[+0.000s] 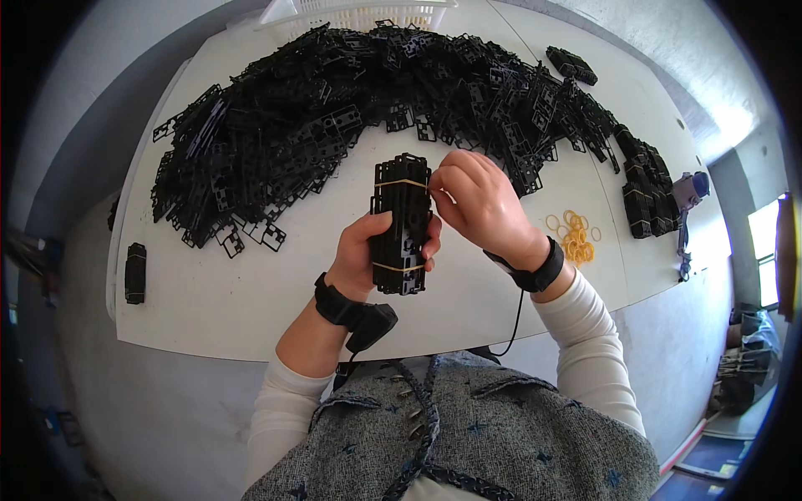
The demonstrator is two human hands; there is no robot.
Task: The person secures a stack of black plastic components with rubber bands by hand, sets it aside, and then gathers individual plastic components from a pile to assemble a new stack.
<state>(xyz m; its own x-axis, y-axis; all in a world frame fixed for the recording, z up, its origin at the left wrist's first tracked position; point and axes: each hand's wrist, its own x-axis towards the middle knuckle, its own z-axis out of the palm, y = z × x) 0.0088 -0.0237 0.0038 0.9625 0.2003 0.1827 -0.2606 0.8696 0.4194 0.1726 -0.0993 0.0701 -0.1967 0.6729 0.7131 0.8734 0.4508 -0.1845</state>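
Observation:
A stack of flat black plastic frames (401, 221) is upright in my left hand (357, 246), whose thumb and fingers wrap round its sides. One yellow rubber band (404, 182) runs round the stack near its top, and another rubber band (398, 268) circles it near the bottom. At the stack's upper right edge, my right hand (478, 200) is closed in a pinch at the end of the upper band. Its fingertips partly hide the band there. To the right of that hand lies a small heap of loose yellow rubber bands (576, 238).
A large curved heap of loose black frames (334, 108) covers the far part of the white table (251, 309). Banded stacks (647, 188) lie at the right, one banded stack (571, 65) at the back right, another stack (135, 273) at the left. Behind the heap stands a white basket (359, 12).

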